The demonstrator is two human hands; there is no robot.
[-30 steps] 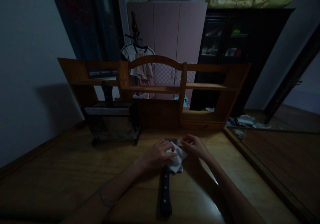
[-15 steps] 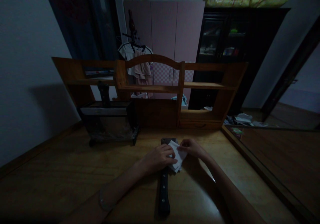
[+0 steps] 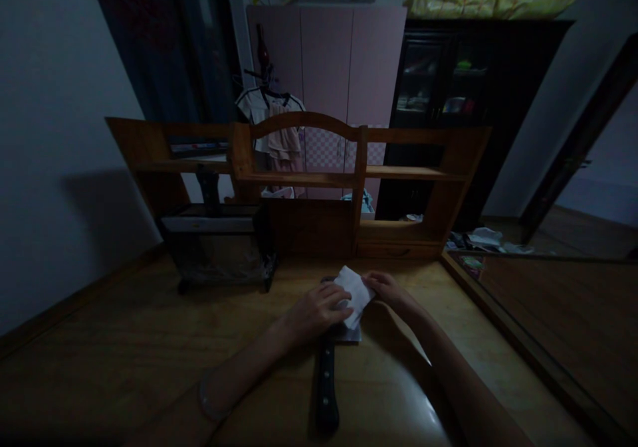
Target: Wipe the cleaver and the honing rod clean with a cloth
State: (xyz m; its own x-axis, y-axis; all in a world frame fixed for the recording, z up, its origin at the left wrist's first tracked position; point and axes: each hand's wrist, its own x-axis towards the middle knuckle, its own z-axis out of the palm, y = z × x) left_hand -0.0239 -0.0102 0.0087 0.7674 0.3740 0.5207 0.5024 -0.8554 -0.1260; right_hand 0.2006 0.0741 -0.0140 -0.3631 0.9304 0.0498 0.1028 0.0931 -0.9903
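Note:
A white tissue [image 3: 355, 295], folded into layers, is held between my two hands above a cleaver [image 3: 327, 387]. My left hand [image 3: 321, 309] grips the tissue's left side, thumb and fingers closed on it. At its right edge, my right hand [image 3: 386, 286] pinches the tissue with the fingertips. The cleaver lies flat on the wooden desk, its black riveted handle pointing toward me. Most of its blade is hidden under the tissue and my left hand; a lower corner and a bit of the far end show.
A knife block [image 3: 214, 248] with a black-handled knife standing in it is on the desk [image 3: 239, 360] at left. Behind runs a wooden shelf unit [image 3: 304, 180]. A raised wooden edge [image 3: 503, 327] borders the desk's right side.
The tissue has lifted and shifted toward the far end of the blade, uncovering the blade's near corner. My right hand has moved slightly right with its edge; my left hand stays nearly in place.

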